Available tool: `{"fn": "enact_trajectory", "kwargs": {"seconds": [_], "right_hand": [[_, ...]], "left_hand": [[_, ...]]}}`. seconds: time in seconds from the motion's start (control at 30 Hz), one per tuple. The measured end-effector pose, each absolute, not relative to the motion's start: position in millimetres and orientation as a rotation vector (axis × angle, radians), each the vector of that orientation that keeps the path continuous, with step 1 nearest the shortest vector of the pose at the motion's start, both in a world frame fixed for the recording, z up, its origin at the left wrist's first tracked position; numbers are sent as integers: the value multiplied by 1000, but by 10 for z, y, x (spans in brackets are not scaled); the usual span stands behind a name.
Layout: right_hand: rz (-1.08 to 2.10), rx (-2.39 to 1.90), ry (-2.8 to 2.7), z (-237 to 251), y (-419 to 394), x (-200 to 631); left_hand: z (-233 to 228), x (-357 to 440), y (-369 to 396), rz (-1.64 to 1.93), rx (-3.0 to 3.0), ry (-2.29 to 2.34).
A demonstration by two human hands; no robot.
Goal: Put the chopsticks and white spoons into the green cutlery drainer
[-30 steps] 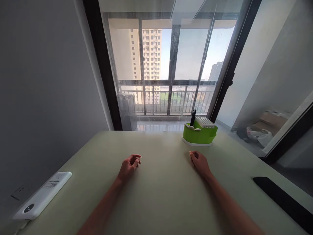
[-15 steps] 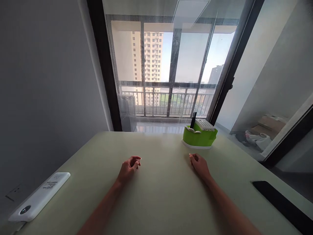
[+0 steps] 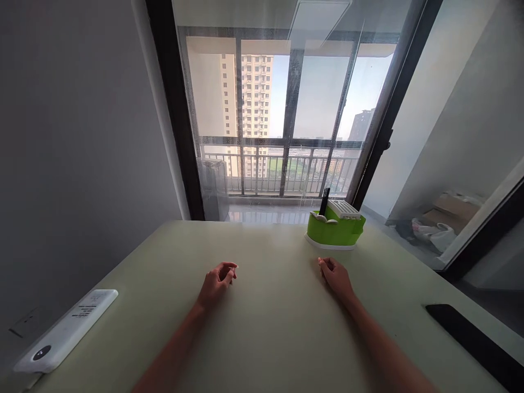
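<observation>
A: Head view: both hands rest on the pale green table (image 3: 270,338), forearms flat. Left hand (image 3: 216,283) loosely curled, fingers bent in toward the palm, holding nothing.

B: Right one?

A: Right hand (image 3: 336,277) also loosely curled, knuckles up, empty. It lies near the green holder (image 3: 335,230), not touching it.

B: Where's the holder exactly?

A: Far right part of the table, by the window (image 3: 286,114). Upright on a white base, with a white slatted insert and dark sticks (image 3: 325,200) standing in it.

B: Anything else on the table?

A: White remote-like device (image 3: 67,332) at the left edge, well apart from the left hand. Black flat slab (image 3: 475,344) at the right edge.
</observation>
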State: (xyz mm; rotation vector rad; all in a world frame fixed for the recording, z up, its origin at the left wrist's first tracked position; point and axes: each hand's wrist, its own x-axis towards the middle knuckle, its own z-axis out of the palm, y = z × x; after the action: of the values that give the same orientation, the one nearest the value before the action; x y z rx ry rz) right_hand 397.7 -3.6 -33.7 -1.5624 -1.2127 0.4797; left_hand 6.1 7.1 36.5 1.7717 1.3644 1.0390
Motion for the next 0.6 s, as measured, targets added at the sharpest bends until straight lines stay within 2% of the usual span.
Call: {"fn": "enact_trajectory", "kwargs": {"seconds": [0.6], "right_hand": [[491, -1559, -1216, -344, -34, 3976]], "left_hand": [[303, 55, 112, 1051, 1794, 1346]]}}
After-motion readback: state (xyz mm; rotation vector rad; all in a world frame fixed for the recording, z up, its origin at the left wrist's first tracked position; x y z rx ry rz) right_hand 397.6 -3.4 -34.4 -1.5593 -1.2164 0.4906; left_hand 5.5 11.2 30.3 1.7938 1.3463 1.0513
